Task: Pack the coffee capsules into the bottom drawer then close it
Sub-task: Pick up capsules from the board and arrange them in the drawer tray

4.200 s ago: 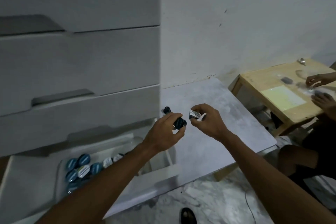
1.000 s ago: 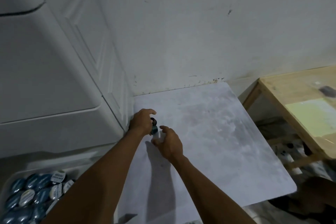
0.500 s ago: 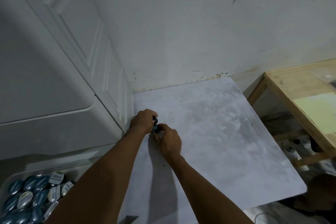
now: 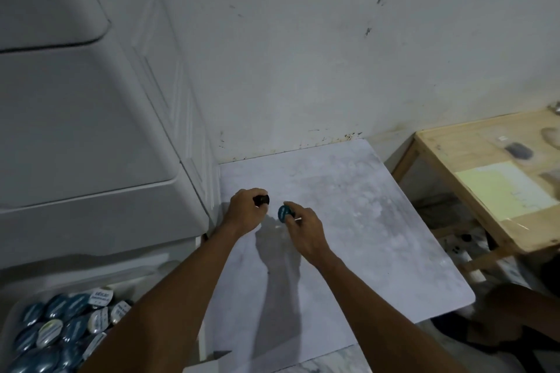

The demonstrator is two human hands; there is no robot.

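My left hand [image 4: 244,211] is closed around a dark coffee capsule [image 4: 262,199], just above the grey board [image 4: 348,221] beside the drawer unit. My right hand [image 4: 303,228] pinches a teal-lidded capsule [image 4: 284,213] between thumb and fingers, a short gap to the right of the left hand. The bottom drawer [image 4: 151,266] stands pulled out at the lower left, and several blue and silver capsules [image 4: 60,330] lie piled inside it. My left forearm covers the drawer's right part.
The white drawer unit [image 4: 91,115] fills the left side, its upper drawers shut. A stained white wall [image 4: 333,54] runs behind the board. A low wooden table [image 4: 491,179] with paper and small items stands at the right. Another person's dark shape [image 4: 515,327] sits at the lower right.
Half a second ago both hands were pressed together over the capsules by the drawer unit. Now they have come apart, each holding one capsule lifted off the board.
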